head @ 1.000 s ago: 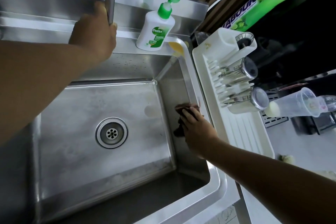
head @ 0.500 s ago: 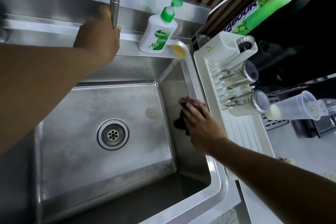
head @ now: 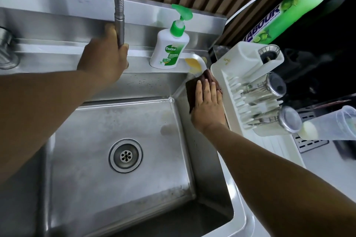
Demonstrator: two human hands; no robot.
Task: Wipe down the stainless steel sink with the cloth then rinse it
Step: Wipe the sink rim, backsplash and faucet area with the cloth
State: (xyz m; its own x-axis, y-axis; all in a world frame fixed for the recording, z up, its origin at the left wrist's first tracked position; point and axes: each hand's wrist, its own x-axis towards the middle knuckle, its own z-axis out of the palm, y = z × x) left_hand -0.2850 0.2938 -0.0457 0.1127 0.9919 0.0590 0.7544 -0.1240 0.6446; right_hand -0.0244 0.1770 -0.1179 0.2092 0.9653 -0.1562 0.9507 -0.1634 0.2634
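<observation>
The stainless steel sink (head: pixel 92 161) fills the lower left, its round drain (head: pixel 125 155) in the middle of the basin floor. My right hand (head: pixel 208 106) presses a dark brown cloth (head: pixel 207 78) flat against the top of the sink's right wall, near the far right corner. The cloth shows mostly above and left of my fingers. My left hand (head: pixel 105 58) is wrapped around the lower end of the flexible metal faucet hose (head: pixel 118 7) above the back ledge. No water is visibly running.
A white and green Dettol pump bottle (head: pixel 169 48) stands on the back ledge beside a yellow soap piece (head: pixel 193 63). A white drying rack (head: pixel 248 98) with steel cups (head: pixel 273 86) adjoins the sink's right rim. A clear plastic cup (head: pixel 335 125) lies further right. A faucet base (head: pixel 5 48) sits far left.
My right hand has slid the cloth up the right wall toward the far corner and rim. My left hand has kept its hold on the faucet hose. The camera has tilted upward.
</observation>
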